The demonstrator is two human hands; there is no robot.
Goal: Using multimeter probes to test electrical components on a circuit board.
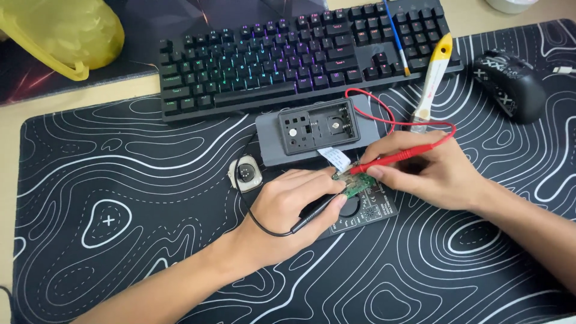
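My left hand (288,210) grips a black test probe (318,211) with a black lead looping below the wrist. In my right hand (429,171) is a red test probe (399,158) whose red wire arcs up behind it. Both probe tips meet on a small green circuit board (358,186), which lies over a black multimeter (369,213). A white ribbon cable (335,157) runs from the board toward a grey open device case (318,126) resting on a grey slab just behind my hands.
A backlit black keyboard (288,57) sits at the back, a black mouse (510,84) at right. A white-and-yellow brush (433,75) and a thin blue brush (396,36) lean on the keyboard. A small round watch body (245,173) lies left of my hands. A yellow bag (60,33) is at top left.
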